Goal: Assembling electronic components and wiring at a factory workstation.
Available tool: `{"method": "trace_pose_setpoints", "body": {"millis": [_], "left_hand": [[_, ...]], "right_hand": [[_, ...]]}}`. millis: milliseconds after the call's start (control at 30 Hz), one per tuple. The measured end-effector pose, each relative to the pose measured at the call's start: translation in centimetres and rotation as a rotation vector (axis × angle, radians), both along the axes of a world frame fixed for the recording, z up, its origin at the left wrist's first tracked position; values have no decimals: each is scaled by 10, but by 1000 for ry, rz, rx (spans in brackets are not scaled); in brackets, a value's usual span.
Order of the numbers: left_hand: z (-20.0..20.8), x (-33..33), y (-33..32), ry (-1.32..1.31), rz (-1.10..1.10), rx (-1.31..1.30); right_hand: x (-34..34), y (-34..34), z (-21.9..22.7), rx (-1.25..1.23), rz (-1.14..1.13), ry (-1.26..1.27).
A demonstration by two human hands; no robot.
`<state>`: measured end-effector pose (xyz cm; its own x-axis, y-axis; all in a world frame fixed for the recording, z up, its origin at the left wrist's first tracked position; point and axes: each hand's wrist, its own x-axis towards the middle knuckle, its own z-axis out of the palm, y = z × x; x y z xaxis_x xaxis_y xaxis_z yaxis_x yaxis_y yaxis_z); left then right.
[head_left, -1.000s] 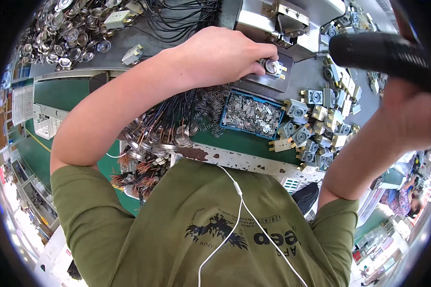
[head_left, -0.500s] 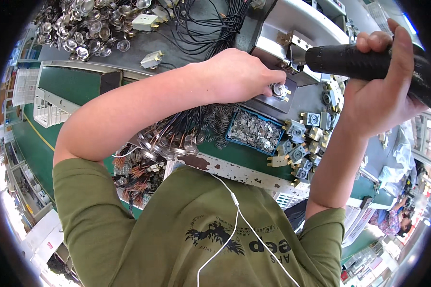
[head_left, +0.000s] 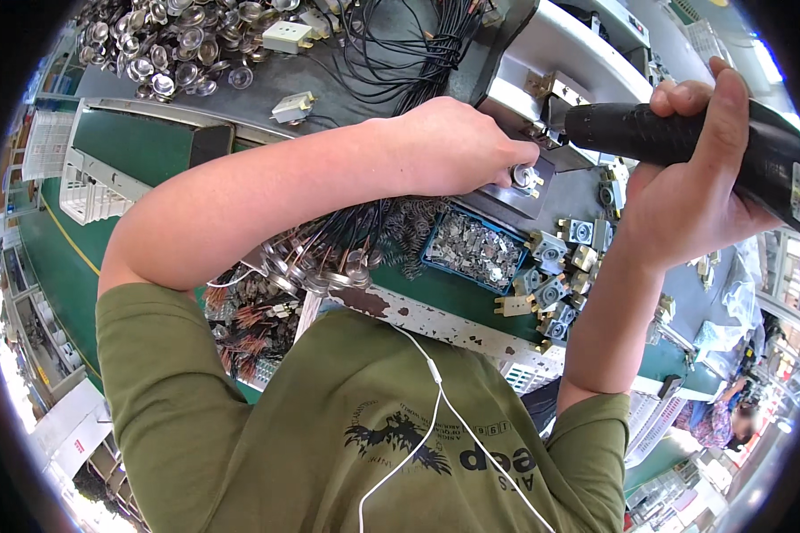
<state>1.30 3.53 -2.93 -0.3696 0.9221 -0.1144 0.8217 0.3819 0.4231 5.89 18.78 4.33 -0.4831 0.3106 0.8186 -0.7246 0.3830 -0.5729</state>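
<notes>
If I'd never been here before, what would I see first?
Probably the big black tool in the right hand, at the picture's right. Then the heap of shiny round metal parts at the upper left, and the blue tray of little metal pieces near the middle.

Left hand pinches (elbow bent wide) while the right hand grips.

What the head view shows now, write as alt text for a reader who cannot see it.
A person's right grip holds a black handheld tool, while the left grip pinches a small round metal part on a block. Around them lie metal cups, black wires and a blue tray of small metal pieces.
</notes>
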Motion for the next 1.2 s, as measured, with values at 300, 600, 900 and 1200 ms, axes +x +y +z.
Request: {"method": "trace_pose_setpoints", "body": {"millis": [300,600,900,1200], "left_hand": [[-8,-1,0,49,-23,16],[-10,0,-2,50,-25,15],[-4,-1,-2,11,14,47],[-14,0,-8,69,16,129]], "right_hand": [[1,3,2,-27,-19,13],[0,-4,3,-64,-53,46],[-25,28,-2,-34,113,79],[21,25,3,-128,267,-77]]}}
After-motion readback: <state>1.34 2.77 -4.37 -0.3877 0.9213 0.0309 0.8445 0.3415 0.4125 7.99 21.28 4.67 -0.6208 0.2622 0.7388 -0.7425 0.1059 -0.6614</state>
